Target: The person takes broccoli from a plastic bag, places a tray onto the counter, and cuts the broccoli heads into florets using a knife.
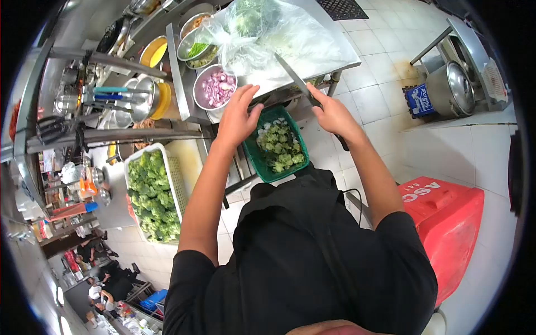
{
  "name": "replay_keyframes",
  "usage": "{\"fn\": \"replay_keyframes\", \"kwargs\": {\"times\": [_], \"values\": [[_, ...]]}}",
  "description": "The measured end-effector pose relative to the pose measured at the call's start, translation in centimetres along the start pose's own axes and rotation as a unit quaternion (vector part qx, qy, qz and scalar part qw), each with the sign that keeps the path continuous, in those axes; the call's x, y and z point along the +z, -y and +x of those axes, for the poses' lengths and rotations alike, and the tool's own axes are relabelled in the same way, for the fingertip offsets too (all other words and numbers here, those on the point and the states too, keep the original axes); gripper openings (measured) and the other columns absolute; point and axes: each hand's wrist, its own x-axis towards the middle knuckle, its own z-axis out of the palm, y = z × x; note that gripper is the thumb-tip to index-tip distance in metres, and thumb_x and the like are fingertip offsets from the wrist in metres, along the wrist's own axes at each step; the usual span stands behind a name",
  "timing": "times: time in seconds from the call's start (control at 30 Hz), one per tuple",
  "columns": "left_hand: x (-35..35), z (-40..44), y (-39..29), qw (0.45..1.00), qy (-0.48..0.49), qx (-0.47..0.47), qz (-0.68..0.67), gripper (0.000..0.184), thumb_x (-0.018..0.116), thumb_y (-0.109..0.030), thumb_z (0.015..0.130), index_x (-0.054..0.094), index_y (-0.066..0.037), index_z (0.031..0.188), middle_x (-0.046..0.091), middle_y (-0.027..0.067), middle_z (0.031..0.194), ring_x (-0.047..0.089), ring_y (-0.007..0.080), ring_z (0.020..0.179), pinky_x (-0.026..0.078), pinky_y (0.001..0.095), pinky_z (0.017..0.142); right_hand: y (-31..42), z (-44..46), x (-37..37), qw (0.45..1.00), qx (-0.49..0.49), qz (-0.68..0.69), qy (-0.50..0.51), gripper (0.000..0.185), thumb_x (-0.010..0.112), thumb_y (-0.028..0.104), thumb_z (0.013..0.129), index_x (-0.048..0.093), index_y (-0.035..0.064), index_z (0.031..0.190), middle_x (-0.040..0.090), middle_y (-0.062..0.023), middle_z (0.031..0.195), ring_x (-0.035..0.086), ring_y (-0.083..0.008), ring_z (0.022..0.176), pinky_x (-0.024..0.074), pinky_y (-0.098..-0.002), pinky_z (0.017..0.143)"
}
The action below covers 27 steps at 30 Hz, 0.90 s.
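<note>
My right hand (333, 114) grips the dark handle of a large knife (291, 72), its blade pointing up and left over the edge of the metal table (340, 47). Beside a steel bowl (196, 96) of cut purple onions (218, 89), my left hand (240, 117) is raised with its fingers apart and nothing in it. Below and between both hands stands a green bin (255, 159) holding broccoli pieces and pale scraps (279, 142). Clear plastic bags (251, 36) with green vegetables inside lie on the table.
A white basket (175, 178) full of broccoli (151, 192) stands at the left, near metal shelf rails (117, 135). Bowls of food line the upper left. On the right are a lidded pot (455, 92) and a red container (446, 218). Other people appear far off at the lower left.
</note>
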Motion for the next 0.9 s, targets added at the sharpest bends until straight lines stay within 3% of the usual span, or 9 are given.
{"fn": "replay_keyframes", "kwargs": {"times": [0.17,0.33,0.43,0.57,0.7,0.73,0.83,0.87,0.9], "values": [[1.6,7.3,2.0,0.998,0.0,0.056,0.032,0.049,0.073,-0.013,0.091,0.061,-0.007,0.138,0.061,0.0208,0.138,0.058,0.0411,0.127,0.05,0.0462,0.106,3.5,5.3,-4.7,0.938,0.174,0.256,0.155,0.073,0.056,0.008,0.097,0.031,0.0186,0.166,0.065,-0.0087,0.078,0.057,-0.0141,0.056,0.0517,-0.0342,0.051],[3.0,12.5,5.1,0.998,0.045,0.022,0.042,0.045,0.068,-0.015,0.094,0.06,-0.008,0.138,0.062,0.0209,0.137,0.061,0.0427,0.123,0.051,0.0473,0.102,4.8,10.4,-6.4,0.979,0.041,0.202,-0.005,0.07,0.054,0.01,0.099,0.032,0.016,0.165,0.062,-0.0045,0.077,0.054,-0.0103,0.056,0.0498,-0.0302,0.05],[3.2,15.0,7.0,0.995,0.073,-0.05,0.043,0.045,0.067,-0.015,0.095,0.059,-0.009,0.139,0.062,0.0218,0.136,0.062,0.0434,0.121,0.051,0.048,0.102,6.6,10.0,-8.8,0.976,0.042,0.213,-0.003,0.066,0.059,0.014,0.098,0.038,0.0067,0.16,0.073,-0.0183,0.095,0.066,-0.021,0.074,0.055,-0.0357,0.076],[3.0,17.8,8.7,0.994,0.074,-0.077,0.037,0.05,0.067,-0.017,0.094,0.059,-0.009,0.142,0.065,0.0223,0.133,0.067,0.0403,0.113,0.053,0.0457,0.099,5.0,7.9,-7.4,0.969,0.037,0.245,-0.009,0.067,0.053,0.011,0.101,0.035,0.019,0.165,0.061,-0.0017,0.08,0.051,-0.0092,0.058,0.0499,-0.0287,0.054],[3.4,19.8,10.2,0.99,0.085,-0.116,0.002,0.051,0.069,-0.017,0.093,0.061,-0.009,0.142,0.066,0.0227,0.133,0.072,0.036,0.09,0.056,0.0444,0.088,3.3,4.6,-5.3,0.942,0.065,0.328,0.014,0.07,0.053,0.008,0.1,0.032,0.0193,0.166,0.062,-0.0005,0.081,0.051,-0.0075,0.06,0.0503,-0.0268,0.054],[2.9,20.5,9.4,0.973,0.144,-0.178,-0.007,0.058,0.07,-0.017,0.092,0.055,-0.01,0.148,0.06,0.0258,0.143,0.068,0.0386,0.114,0.052,0.0444,0.101,2.7,4.0,-4.7,0.942,0.084,0.324,0.028,0.071,0.052,0.008,0.1,0.03,0.0196,0.166,0.062,-0.0001,0.082,0.051,-0.0064,0.06,0.0497,-0.0255,0.053],[5.0,21.7,13.2,0.999,-0.043,0.004,0.015,0.066,0.07,-0.017,0.092,0.047,-0.01,0.154,0.046,0.0285,0.156,0.05,0.0422,0.141,0.042,0.0445,0.115,2.4,2.1,-3.7,0.926,0.1,0.363,0.032,0.071,0.052,0.007,0.1,0.03,0.0188,0.166,0.062,-0.0003,0.083,0.05,-0.0058,0.06,0.0496,-0.0255,0.053],[4.3,22.7,14.0,0.998,-0.048,-0.017,0.046,0.074,0.071,-0.015,0.091,0.041,-0.011,0.158,0.032,0.0294,0.165,0.029,0.0439,0.154,0.031,0.0441,0.124,2.3,1.6,-3.8,0.926,0.103,0.361,0.028,0.071,0.053,0.006,0.099,0.031,0.0181,0.166,0.062,0.0006,0.082,0.05,-0.0053,0.061,0.0485,-0.0241,0.054],[3.7,23.6,13.8,0.992,-0.087,-0.027,0.089,0.072,0.072,-0.014,0.09,0.043,-0.011,0.157,0.033,0.0287,0.164,0.034,0.0441,0.151,0.034,0.0444,0.122,2.2,1.2,-3.9,0.926,0.101,0.363,0.017,0.07,0.055,0.006,0.099,0.033,0.0143,0.165,0.064,-0.0069,0.1,0.056,-0.0092,0.071,0.0505,-0.0264,0.064]]}}
